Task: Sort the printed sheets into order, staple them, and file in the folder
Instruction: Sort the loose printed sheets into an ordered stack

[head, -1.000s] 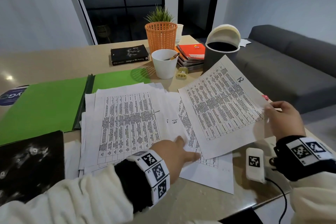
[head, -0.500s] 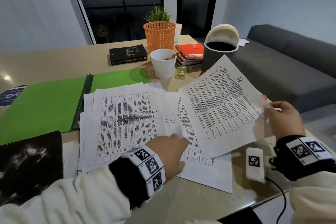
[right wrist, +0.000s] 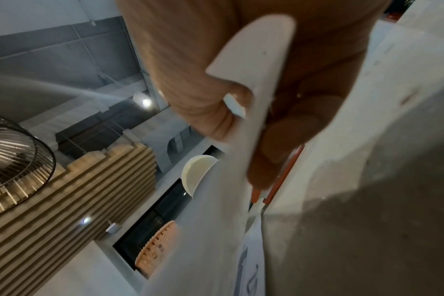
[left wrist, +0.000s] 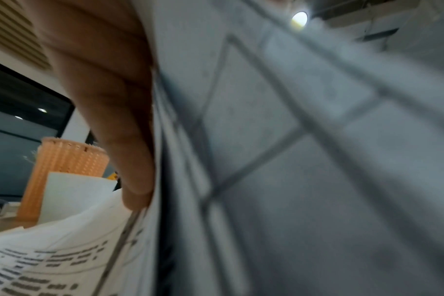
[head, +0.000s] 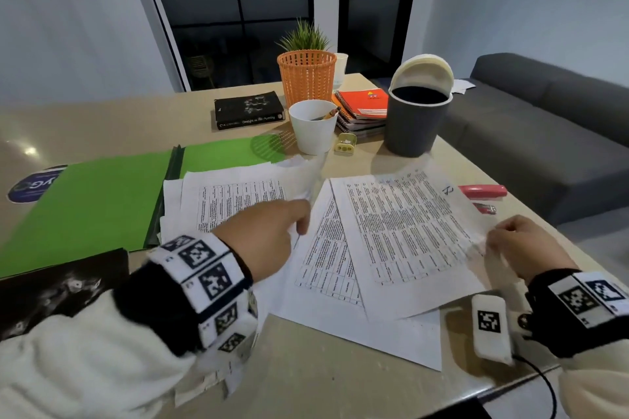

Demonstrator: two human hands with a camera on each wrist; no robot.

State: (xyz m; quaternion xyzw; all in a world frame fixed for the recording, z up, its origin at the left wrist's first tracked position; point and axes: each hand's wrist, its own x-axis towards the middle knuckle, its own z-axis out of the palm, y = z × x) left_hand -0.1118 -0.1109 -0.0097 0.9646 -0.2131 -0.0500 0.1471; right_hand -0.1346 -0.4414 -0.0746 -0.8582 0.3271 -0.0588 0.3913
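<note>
On the table in front of me the printed sheets [head: 238, 194] lie fanned beside the open green folder [head: 88, 201], and my left hand [head: 262, 238] has gone from pressing flat on the low corner a second ago to lifting the right edge of that pile, fingers [left wrist: 124, 160] closed on the raised paper. My right hand [head: 524, 248] still pinches the corner of the hand-numbered sheet [head: 401, 231] between thumb and fingers, but that page has dropped from its raised tilt to lie nearly flat over the one beneath. I judge I am opening a gap to slip this page into its place, so sorting is still going on. The red stapler [head: 483, 191], now uncovered past the sheet's far corner, waits untouched. Behind stand the white cup [head: 313, 133], orange basket [head: 306, 78] and grey bin [head: 415, 126].
</note>
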